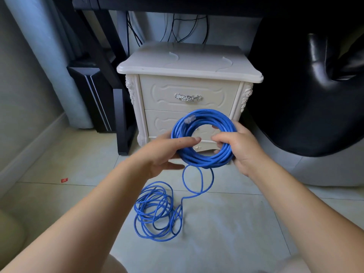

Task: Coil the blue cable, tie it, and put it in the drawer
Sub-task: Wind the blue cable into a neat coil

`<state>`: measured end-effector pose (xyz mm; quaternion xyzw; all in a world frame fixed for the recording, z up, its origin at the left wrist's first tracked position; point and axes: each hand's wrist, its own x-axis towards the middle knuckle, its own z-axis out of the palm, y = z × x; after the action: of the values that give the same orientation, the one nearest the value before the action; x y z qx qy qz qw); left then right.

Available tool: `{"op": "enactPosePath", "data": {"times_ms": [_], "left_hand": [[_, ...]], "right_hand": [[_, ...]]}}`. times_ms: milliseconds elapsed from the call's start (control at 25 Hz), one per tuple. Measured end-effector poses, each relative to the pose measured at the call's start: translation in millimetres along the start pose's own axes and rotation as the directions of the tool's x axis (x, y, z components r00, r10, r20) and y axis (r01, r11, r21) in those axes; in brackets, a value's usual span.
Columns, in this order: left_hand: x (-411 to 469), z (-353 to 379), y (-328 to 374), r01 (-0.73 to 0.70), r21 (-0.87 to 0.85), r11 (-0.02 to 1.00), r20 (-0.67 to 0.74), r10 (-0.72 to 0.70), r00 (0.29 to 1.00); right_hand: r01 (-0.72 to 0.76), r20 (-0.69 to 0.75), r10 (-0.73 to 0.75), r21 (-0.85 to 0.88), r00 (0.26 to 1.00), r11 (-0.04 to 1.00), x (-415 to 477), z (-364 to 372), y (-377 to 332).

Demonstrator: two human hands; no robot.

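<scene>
A thick ring of blue cable (206, 120) is held up in front of the cream nightstand (189, 62). My right hand (242, 148) grips the ring's right side, thumb through its middle. My left hand (167, 152) holds the ring's lower left, thumb laid over the strands. A clear plug shows at the ring's top left. From the ring's bottom the cable drops in a loop to a loose pile of cable (155, 211) on the floor tiles. The top drawer (189, 95) with its silver handle is closed; the lower drawer is partly hidden behind the ring.
A black desk frame and a dark computer tower (94, 99) stand left of the nightstand. A black leather seat (315, 95) fills the right side. Dark wires hang behind the nightstand. A small red scrap (64, 180) lies on the floor at left.
</scene>
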<state>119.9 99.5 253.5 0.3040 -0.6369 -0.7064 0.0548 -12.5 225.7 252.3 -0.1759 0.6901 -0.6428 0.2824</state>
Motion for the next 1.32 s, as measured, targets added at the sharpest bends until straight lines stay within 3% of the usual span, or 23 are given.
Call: {"op": "enactPosePath", "data": {"times_ms": [80,160,240,320,480,560,640,720,840,960,1040,1160,1320], "left_hand": [[-1,-3,3,-0.209,0.122,0.970,-0.049,0.217,0.975],[0,-1,4,-0.375,0.397,0.838,-0.007,0.411,0.911],[1,4,0,-0.442,0.624,0.645,0.102,0.493,0.864],[2,9,-4,-0.428,0.712,0.556,0.096,0.527,0.844],[3,9,-1,-0.390,0.690,0.610,-0.020,0.554,0.832],[5,6,2,-0.388,0.648,0.655,-0.058,0.550,0.833],[4,1,5,-0.378,0.561,0.736,-0.116,0.523,0.845],[2,-3,9,-0.368,0.454,0.811,-0.110,0.461,0.881],[-1,-7,11,-0.332,0.411,0.849,-0.034,0.378,0.925],[-2,-10,13,-0.307,0.481,0.821,-0.002,0.352,0.936],[-2,-13,13,-0.323,0.561,0.762,0.010,0.384,0.923],[2,-19,6,-0.288,0.774,0.564,-0.029,0.486,0.873],[8,-22,0,-0.270,0.736,0.621,-0.184,0.567,0.803]], "right_hand": [[0.080,0.063,-0.067,-0.243,0.996,0.967,-2,-5,-3],[0.212,0.173,-0.145,-0.483,0.974,0.850,-6,-2,-4],[0.340,0.310,-0.186,-0.582,0.933,0.738,-12,5,-2],[0.407,0.373,-0.208,-0.606,0.904,0.683,-13,10,0],[0.414,0.372,-0.225,-0.578,0.901,0.703,-11,9,-3],[0.292,0.351,-0.122,-0.487,0.928,0.823,-11,4,-8],[0.077,0.366,0.042,-0.306,0.930,0.949,-11,-1,-12],[-0.058,0.372,0.135,-0.211,0.918,0.976,-5,-5,-12],[0.018,0.291,0.060,-0.258,0.955,0.966,-4,0,-9],[0.226,0.234,-0.142,-0.390,0.962,0.893,1,-3,-9],[0.262,0.185,-0.199,-0.439,0.962,0.860,2,-3,-11],[0.207,0.188,-0.141,-0.396,0.972,0.895,-8,6,-16],[0.102,0.281,-0.007,-0.326,0.960,0.940,-22,15,-9]]}}
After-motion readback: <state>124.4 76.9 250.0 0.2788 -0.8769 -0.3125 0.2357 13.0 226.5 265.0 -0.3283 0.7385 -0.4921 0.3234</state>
